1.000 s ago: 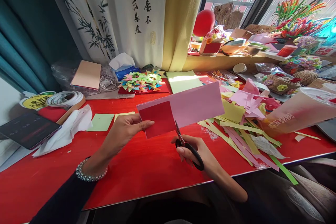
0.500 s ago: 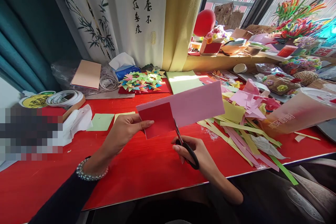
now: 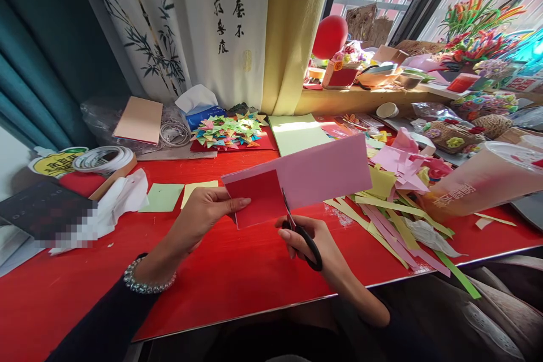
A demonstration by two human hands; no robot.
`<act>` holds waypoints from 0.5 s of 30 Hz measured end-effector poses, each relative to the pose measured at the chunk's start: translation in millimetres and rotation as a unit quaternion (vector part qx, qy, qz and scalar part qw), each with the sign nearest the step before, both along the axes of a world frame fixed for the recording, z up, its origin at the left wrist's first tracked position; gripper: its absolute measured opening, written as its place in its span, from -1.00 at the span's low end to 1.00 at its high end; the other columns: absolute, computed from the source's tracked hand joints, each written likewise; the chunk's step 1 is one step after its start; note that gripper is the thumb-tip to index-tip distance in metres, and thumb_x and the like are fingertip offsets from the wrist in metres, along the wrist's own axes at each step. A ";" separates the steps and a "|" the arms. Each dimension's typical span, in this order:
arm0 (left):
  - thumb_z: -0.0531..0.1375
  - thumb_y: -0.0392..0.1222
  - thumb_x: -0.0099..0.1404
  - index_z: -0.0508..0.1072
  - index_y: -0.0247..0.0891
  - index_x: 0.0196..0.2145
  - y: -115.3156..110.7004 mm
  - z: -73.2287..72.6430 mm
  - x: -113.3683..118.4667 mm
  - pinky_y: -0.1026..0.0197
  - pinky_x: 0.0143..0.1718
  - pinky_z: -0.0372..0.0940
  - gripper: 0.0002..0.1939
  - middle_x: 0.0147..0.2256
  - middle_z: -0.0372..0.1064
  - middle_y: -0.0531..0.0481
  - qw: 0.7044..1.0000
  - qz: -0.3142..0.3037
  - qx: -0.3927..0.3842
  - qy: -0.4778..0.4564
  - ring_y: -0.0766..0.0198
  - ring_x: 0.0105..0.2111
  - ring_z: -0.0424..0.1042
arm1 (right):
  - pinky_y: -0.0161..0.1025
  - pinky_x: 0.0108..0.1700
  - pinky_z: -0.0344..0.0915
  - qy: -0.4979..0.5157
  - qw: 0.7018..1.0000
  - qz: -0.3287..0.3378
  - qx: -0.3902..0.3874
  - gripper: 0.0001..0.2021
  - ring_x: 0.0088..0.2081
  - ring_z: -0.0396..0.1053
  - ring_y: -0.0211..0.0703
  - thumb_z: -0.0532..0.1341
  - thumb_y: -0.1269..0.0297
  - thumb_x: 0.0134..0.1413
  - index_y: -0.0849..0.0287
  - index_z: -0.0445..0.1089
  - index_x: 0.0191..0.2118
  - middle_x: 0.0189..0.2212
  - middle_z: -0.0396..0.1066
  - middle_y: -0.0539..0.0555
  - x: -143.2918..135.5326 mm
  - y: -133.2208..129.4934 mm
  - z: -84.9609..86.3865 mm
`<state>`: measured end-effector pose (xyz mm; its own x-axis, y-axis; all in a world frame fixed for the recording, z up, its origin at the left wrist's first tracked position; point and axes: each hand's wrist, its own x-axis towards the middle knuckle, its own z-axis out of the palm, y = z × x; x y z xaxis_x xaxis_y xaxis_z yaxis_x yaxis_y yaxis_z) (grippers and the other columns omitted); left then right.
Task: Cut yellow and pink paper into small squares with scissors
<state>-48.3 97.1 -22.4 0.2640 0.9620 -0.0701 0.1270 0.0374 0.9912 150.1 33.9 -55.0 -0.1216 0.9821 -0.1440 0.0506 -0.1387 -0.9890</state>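
Between thumb and fingers, my left hand pinches the left edge of a red paper square together with a longer pink paper strip lying behind it. The pink strip sticks out to the upper right, past the red square's right edge. In my right hand is a pair of black-handled scissors, its blades pointing up at the red square's right edge and over the lower edge of the pink strip. Both papers are held above the red table.
Paper offcuts lie to the right, beside a large drink cup. Green and yellow paper squares are behind my left hand. Folded paper stars and a tape roll sit further back.
The papers have shifted slightly right and down in my left hand's grip. The scissors have barely moved and stay at the red square's right edge.
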 end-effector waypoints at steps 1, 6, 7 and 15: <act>0.33 -0.11 -0.03 0.58 -0.17 -0.41 0.0 -0.2 -0.1 0.25 -0.37 0.34 -0.83 -0.37 0.52 -0.01 1.000 0.001 -0.002 0.000 0.21 -0.37 0.43 | -0.39 -0.55 0.07 0.001 1.000 -0.002 0.001 -0.73 -0.59 0.09 -0.37 0.28 0.10 -0.11 0.22 0.37 -0.36 -0.65 0.14 -0.09 0.2 0.3 1.0; 0.32 -0.14 -0.02 0.57 -0.17 -0.46 -0.4 -0.4 -0.2 0.27 -0.41 0.33 -0.88 -0.42 0.51 0.01 1.000 -0.001 0.001 -0.015 0.25 -0.42 0.41 | -0.38 -0.57 0.00 0.006 1.000 -0.005 0.024 -0.75 -0.63 0.02 -0.39 0.28 0.13 -0.09 0.22 0.32 -0.48 -0.71 0.07 -0.13 -1.8 0.3 2.8; 0.32 -0.14 -0.02 0.57 -0.18 -0.45 -0.5 -0.3 0.0 0.27 -0.42 0.33 -0.88 -0.42 0.51 0.01 1.000 -0.004 0.001 -0.017 0.25 -0.42 0.41 | -0.38 -0.57 0.00 0.008 1.000 -0.006 0.020 -0.75 -0.63 0.03 -0.39 0.27 0.13 -0.08 0.22 0.32 -0.46 -0.71 0.08 -0.12 -2.3 0.4 3.3; 0.33 -0.13 -0.03 0.58 -0.17 -0.37 -3.1 1.5 2.6 0.29 -0.38 0.34 -0.80 -0.37 0.53 0.00 1.000 -0.011 -0.020 -0.018 0.22 -0.37 0.44 | -0.36 -0.57 -0.02 -0.022 1.000 -0.012 0.007 -0.71 -0.62 0.05 -0.35 0.28 0.07 -0.12 0.21 0.32 -0.51 -0.73 0.09 -0.11 -1.9 3.6 8.3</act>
<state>-45.7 94.0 -20.8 0.2883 0.9525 -0.0981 0.0915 0.0746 0.9930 148.2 37.5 -46.8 -0.0912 0.9867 -0.1346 0.0912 -0.1263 -0.9878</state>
